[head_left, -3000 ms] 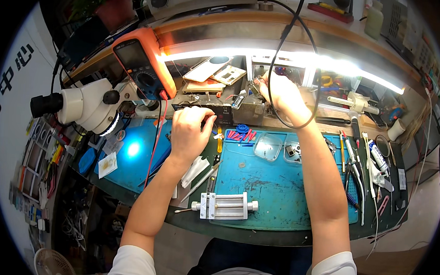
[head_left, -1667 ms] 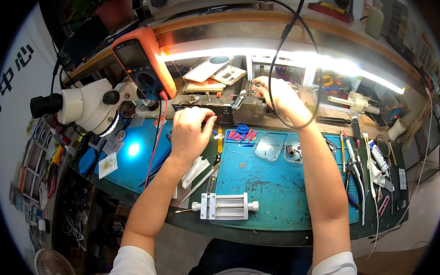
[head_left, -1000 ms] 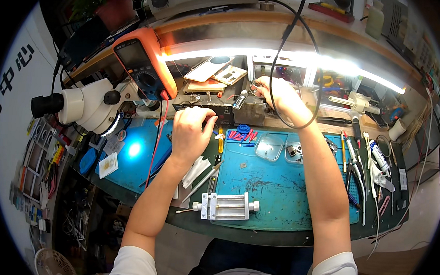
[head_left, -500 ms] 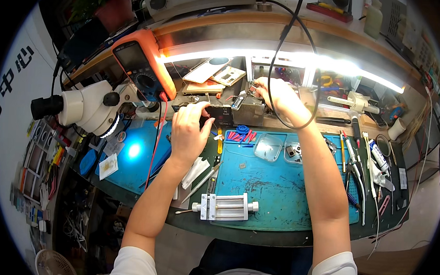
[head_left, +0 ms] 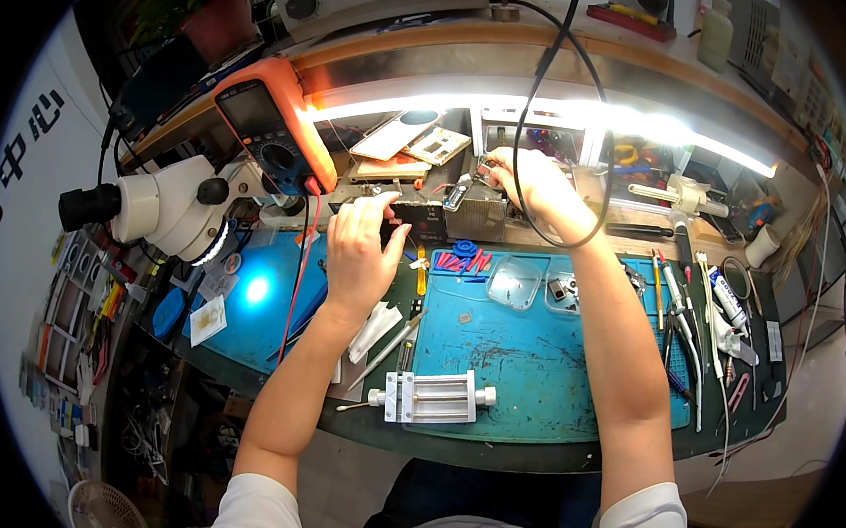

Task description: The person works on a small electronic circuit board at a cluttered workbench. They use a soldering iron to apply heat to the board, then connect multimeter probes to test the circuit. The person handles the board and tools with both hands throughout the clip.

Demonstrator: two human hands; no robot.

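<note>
The panel (head_left: pixel 431 225) is black, the mat (head_left: pixel 521 386) scuffed blue, the multimeter (head_left: pixel 277 127) orange-and-black.

Before me, the vise (head_left: pixel 433 398) lies across the left edge of the mat (head_left: pixel 541 373), two trays (head_left: pixel 505 295) sit behind it, rightward, and my left hand (head_left: pixel 362 261) is between them and the microscope (head_left: pixel 166 204).

Large dark characters (head_left: pixel 12 159) ran up the pale wall (head_left: pixel 67 192) at the left, the boldest writing in view. The orange-cased multimeter (head_left: pixel 280 126) carried small pale markings around its dial (head_left: pixel 278 156) and a short marking beneath its screen (head_left: pixel 248 105), all too small to read. Blue lettering stood on the white tube (head_left: pixel 727 298) among the tools at the right. Fine pale print marked the front of the dark box (head_left: pixel 428 226) at the back of the bench, likewise too small to make out.
</note>
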